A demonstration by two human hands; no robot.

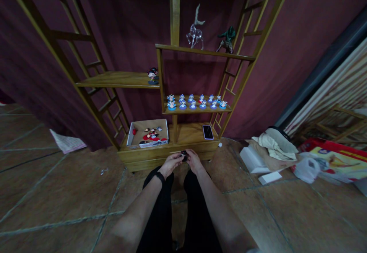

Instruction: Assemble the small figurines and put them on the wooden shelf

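My left hand [171, 163] and my right hand [194, 160] meet in front of the wooden shelf unit's base [160, 154]. Together their fingers pinch a small dark object [184, 155], too small to name. A black band sits on my left wrist. To the left on the base stands a white cardboard box [147, 132] with several red and black figurine pieces inside. A phone [208, 132] lies flat on the base to the right. One red and black figurine [153, 75] stands on the left shelf, and several small blue-based figurines [196, 102] line the middle shelf.
A glass deer [195, 31] and a green figure [227, 39] stand on the top shelf. White boxes [254, 160], cloth, a plastic bag and a red carton [332, 157] clutter the tiled floor at right. A white cloth [67, 142] lies at left.
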